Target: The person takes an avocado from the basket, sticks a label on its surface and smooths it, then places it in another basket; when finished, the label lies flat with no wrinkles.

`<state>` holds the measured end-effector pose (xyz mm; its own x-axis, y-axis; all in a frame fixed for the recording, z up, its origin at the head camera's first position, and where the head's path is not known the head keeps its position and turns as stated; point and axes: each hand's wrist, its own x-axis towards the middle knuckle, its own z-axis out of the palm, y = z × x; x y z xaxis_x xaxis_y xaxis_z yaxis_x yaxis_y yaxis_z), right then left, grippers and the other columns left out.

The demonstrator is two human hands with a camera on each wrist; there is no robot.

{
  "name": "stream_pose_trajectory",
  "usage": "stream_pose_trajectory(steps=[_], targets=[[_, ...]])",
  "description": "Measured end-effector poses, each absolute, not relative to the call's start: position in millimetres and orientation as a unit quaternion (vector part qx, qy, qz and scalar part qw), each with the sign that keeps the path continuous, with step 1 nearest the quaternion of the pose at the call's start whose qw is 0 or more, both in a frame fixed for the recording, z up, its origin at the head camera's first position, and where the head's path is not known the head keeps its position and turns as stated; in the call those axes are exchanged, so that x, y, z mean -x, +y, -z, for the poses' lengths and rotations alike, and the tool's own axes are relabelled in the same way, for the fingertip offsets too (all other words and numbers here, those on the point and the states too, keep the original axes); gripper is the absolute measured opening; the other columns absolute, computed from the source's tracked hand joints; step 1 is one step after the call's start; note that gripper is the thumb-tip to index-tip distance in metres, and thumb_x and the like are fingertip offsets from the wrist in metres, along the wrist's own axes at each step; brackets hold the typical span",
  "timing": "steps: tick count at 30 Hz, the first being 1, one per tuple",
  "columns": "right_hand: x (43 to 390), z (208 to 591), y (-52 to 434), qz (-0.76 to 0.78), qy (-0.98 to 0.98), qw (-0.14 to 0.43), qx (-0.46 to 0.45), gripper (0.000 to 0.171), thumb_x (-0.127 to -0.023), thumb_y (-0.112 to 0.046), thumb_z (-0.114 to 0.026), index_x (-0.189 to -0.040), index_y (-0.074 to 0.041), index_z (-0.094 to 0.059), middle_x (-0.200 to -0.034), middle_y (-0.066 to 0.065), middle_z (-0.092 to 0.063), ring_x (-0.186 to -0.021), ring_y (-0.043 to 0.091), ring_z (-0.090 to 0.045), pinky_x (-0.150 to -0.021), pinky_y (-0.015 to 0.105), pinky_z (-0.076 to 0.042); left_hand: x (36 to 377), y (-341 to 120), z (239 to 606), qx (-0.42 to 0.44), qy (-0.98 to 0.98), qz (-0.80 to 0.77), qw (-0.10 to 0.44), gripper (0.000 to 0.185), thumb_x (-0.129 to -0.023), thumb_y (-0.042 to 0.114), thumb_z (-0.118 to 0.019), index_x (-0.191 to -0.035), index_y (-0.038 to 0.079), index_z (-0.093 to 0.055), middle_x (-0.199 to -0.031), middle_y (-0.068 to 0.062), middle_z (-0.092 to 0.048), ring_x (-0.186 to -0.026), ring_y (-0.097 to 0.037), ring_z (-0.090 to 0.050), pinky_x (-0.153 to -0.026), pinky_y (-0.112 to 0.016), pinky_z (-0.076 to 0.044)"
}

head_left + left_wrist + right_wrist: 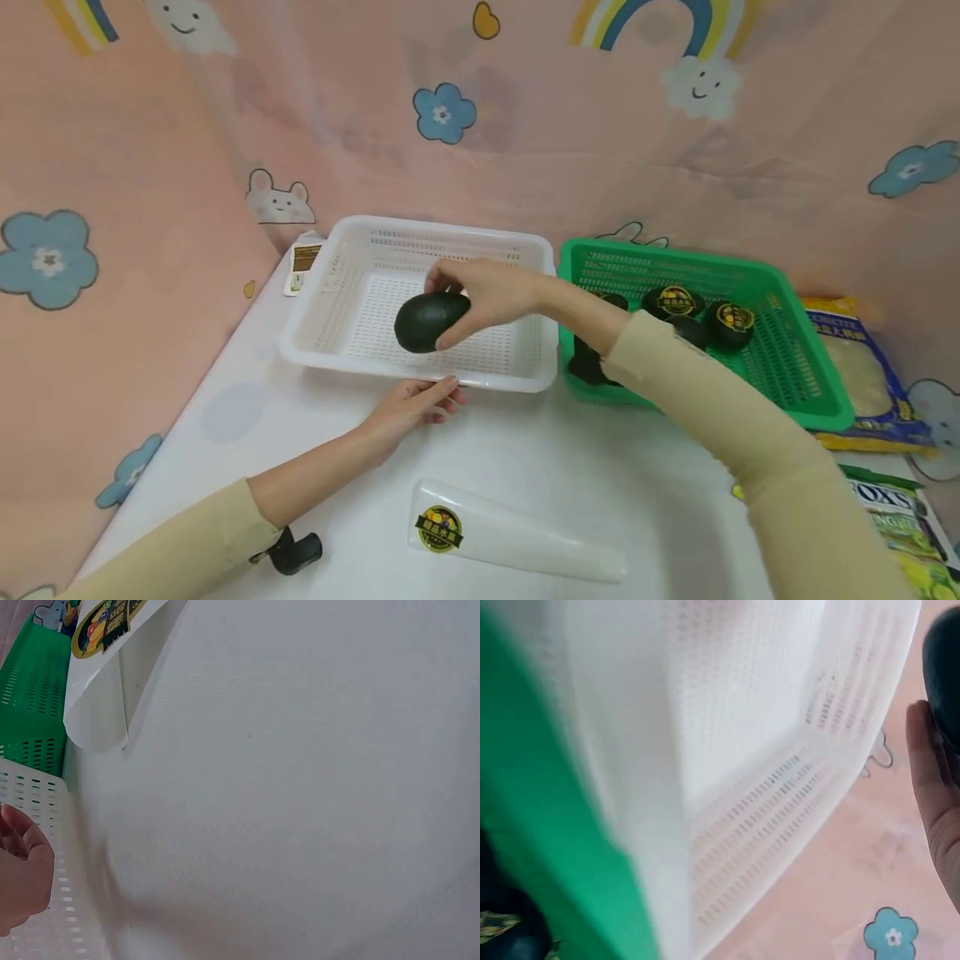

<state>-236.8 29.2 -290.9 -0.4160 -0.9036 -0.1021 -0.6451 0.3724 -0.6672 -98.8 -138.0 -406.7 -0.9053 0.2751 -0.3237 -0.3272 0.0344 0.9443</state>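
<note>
Head view shows the right hand (487, 293) reaching across from the right, fingers and thumb curled round a dark green, egg-shaped avocado (430, 321) and holding it just above the floor of the white perforated plastic basket (420, 237). The fruit's long axis lies roughly left to right, tilted a little, with the rounded end pointing away from the wrist; the fingers cover its top and right side, so it hangs below and to the left of the palm, over the middle of the basket. Whether it already touches the basket floor I cannot tell.

Nearer to me, the left hand (412, 407) rests against the basket's front rim, fingers loose and holding nothing. It is the closer hand to the rim, but the right alone carries the fruit.

Just beside the white basket, on the right, stands a green perforated plastic basket (795, 367) with more dark avocados bearing round yellow stickers (675, 302). A clear plastic bag with a yellow sticker (510, 533) lies on the white tabletop (600, 475) in front.
</note>
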Motion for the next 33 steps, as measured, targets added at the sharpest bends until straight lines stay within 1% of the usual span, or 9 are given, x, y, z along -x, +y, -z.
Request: stream_pose_trajectory(steps=[5,10,16,20,22,26,29,30,33], targets=[[168.0,298.0,100.2,0.322,0.801,0.227,0.451,0.059,-0.072,-0.044,-0.086,-0.115,-0.019,-0.054,-0.106,-0.009,-0.063,-0.099,0.007,-0.059,-0.085,0.029,-0.051,96.7,-138.1,406.9,0.021,0.692,-0.692,0.205,0.037,-0.1,0.028,-0.056,-0.109,-0.006,-0.066,-0.095,-0.004,-0.068,-0.091,-0.016,-0.061,-0.087,-0.035,-0.052],[114.9,339.6,147.8,0.33,0.825,0.244,0.388,0.061,-0.07,-0.051,-0.084,-0.116,-0.024,-0.055,-0.105,-0.015,-0.063,-0.099,0.005,-0.059,-0.084,0.03,-0.051,95.7,-136.8,406.6,0.037,0.697,-0.685,0.209,0.04,-0.098,0.036,-0.059,-0.104,-0.002,-0.069,-0.102,-0.009,-0.07,-0.09,-0.016,-0.061,-0.089,-0.036,-0.052],[96.3,394.5,166.6,0.338,0.859,0.208,0.323,0.062,-0.07,-0.051,-0.084,-0.116,-0.022,-0.055,-0.108,-0.014,-0.062,-0.102,0.006,-0.058,-0.087,0.033,-0.05,98.0,-136.5,408.2,0.028,0.699,-0.684,0.209,0.042,-0.098,0.037,-0.058,-0.107,-0.003,-0.068,-0.104,-0.01,-0.069,-0.092,-0.018,-0.061,-0.091,-0.04,-0.051],[95.2,410.1,169.5,0.326,0.867,0.194,0.323,0.063,-0.072,-0.052,-0.083,-0.119,-0.021,-0.054,-0.111,-0.011,-0.062,-0.102,0.007,-0.058,-0.088,0.034,-0.05,97.6,-135.3,409.8,0.007,0.692,-0.689,0.213,0.044,-0.099,0.037,-0.058,-0.113,-0.004,-0.066,-0.103,-0.007,-0.069,-0.095,-0.021,-0.061,-0.09,-0.037,-0.051],[95.2,412.0,169.8,0.318,0.869,0.194,0.325,0.067,-0.072,-0.051,-0.083,-0.123,-0.02,-0.053,-0.114,-0.011,-0.062,-0.103,0.007,-0.058,-0.089,0.035,-0.05,92.8,-135.6,411.4,-0.04,0.705,-0.672,0.221,0.044,-0.1,0.034,-0.057,-0.119,-0.004,-0.063,-0.107,-0.009,-0.068,-0.099,-0.024,-0.061,-0.089,-0.038,-0.051],[95.7,410.8,170.1,0.289,0.877,0.193,0.332,0.076,-0.072,-0.054,-0.082,-0.132,-0.02,-0.049,-0.121,-0.009,-0.059,-0.107,0.007,-0.056,-0.092,0.038,-0.049,71.5,-140.3,415.0,-0.202,0.799,-0.52,0.225,0.048,-0.093,0.043,-0.065,-0.127,0.01,-0.062,-0.117,0.0,-0.064,-0.108,-0.019,-0.057,-0.091,-0.034,-0.048],[96.4,408.8,170.4,0.268,0.882,0.182,0.343,0.08,-0.072,-0.057,-0.079,-0.135,-0.018,-0.049,-0.124,-0.008,-0.059,-0.11,0.01,-0.056,-0.092,0.04,-0.049,53.2,-146.0,416.9,-0.326,0.855,-0.358,0.183,0.065,-0.078,0.057,-0.076,-0.129,0.019,-0.059,-0.122,0.01,-0.057,-0.111,-0.01,-0.051,-0.093,-0.031,-0.045],[96.6,407.9,170.6,0.263,0.883,0.177,0.346,0.081,-0.073,-0.058,-0.079,-0.135,-0.017,-0.048,-0.125,-0.007,-0.059,-0.111,0.011,-0.056,-0.092,0.04,-0.049,48.6,-147.6,417.8,-0.359,0.862,-0.319,0.165,0.071,-0.074,0.058,-0.078,-0.13,0.019,-0.057,-0.123,0.011,-0.055,-0.112,-0.009,-0.048,-0.094,-0.031,-0.044],[97.2,405.0,171.5,0.259,0.886,0.151,0.352,0.084,-0.073,-0.061,-0.077,-0.137,-0.015,-0.048,-0.128,-0.004,-0.059,-0.115,0.013,-0.056,-0.094,0.041,-0.049,41.4,-149.8,419.6,-0.411,0.865,-0.255,0.135,0.076,-0.071,0.05,-0.084,-0.131,0.016,-0.053,-0.124,0.009,-0.051,-0.112,-0.008,-0.046,-0.095,-0.029,-0.044]])
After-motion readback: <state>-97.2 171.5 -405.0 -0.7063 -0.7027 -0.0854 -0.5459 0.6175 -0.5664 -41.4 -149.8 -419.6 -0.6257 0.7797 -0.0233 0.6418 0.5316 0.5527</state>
